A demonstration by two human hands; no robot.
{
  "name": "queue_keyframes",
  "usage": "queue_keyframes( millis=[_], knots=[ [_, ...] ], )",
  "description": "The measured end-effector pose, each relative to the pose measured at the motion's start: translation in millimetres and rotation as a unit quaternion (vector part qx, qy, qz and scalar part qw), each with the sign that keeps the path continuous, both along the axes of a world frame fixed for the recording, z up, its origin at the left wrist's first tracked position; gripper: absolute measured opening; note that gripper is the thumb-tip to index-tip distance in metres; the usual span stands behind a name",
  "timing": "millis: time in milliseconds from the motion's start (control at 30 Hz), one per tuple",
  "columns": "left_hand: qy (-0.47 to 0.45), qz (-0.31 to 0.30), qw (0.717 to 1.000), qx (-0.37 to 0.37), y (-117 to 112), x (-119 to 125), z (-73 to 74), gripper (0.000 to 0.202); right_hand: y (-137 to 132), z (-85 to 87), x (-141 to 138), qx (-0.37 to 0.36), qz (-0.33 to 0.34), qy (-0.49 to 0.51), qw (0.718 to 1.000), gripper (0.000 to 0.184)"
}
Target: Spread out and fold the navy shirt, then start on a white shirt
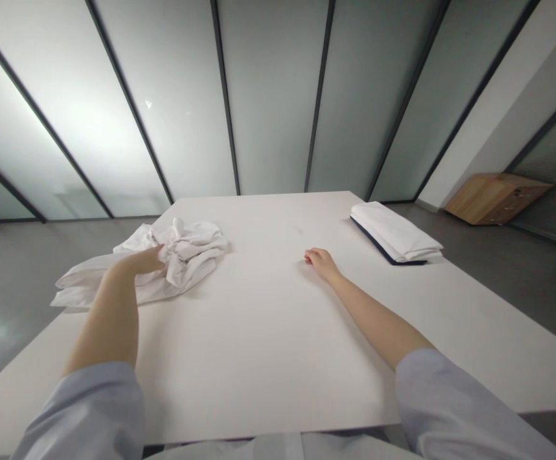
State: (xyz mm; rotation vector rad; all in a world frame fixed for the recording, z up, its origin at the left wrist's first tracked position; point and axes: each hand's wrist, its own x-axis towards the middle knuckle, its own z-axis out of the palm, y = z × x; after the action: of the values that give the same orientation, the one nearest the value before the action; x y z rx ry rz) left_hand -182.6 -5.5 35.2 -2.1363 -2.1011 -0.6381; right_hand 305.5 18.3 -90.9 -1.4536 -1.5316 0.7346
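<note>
A crumpled heap of white cloth lies at the left side of the table, part of it reaching past the left edge. My left hand is at the heap with its fingers closed on the fabric; the fingertips are partly hidden in the folds. My right hand rests near the middle of the white table, curled into a loose fist with nothing visible in it. To its right and farther back sits a folded stack of white cloth, with a dark navy layer beneath.
Frosted glass panels with dark frames stand behind the table. A wooden cabinet is on the grey floor at the far right. The table's front edge is close to my body.
</note>
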Motion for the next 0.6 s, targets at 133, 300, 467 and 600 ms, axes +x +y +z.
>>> queue_keyframes(
  millis=[133,300,467,600],
  knots=[
    [0.004,-0.01,0.999,-0.031,3,40,24.8,0.057,-2,0.3,0,0.02,-0.001,-0.042,0.999,0.029],
    [-0.07,-0.219,0.973,-0.023,12,151,-15.8,0.052,-7,4.2,-1,0.028,-0.007,-0.088,0.996,0.025],
    [0.003,-0.246,0.962,-0.12,14,225,-88.9,0.049,-6,4.6,1,0.028,-0.013,-0.04,0.999,0.022],
    [0.018,-0.231,0.968,-0.091,11,231,-111.1,0.043,-2,2.0,5,0.03,-0.042,0.005,0.999,0.021]
  ],
)
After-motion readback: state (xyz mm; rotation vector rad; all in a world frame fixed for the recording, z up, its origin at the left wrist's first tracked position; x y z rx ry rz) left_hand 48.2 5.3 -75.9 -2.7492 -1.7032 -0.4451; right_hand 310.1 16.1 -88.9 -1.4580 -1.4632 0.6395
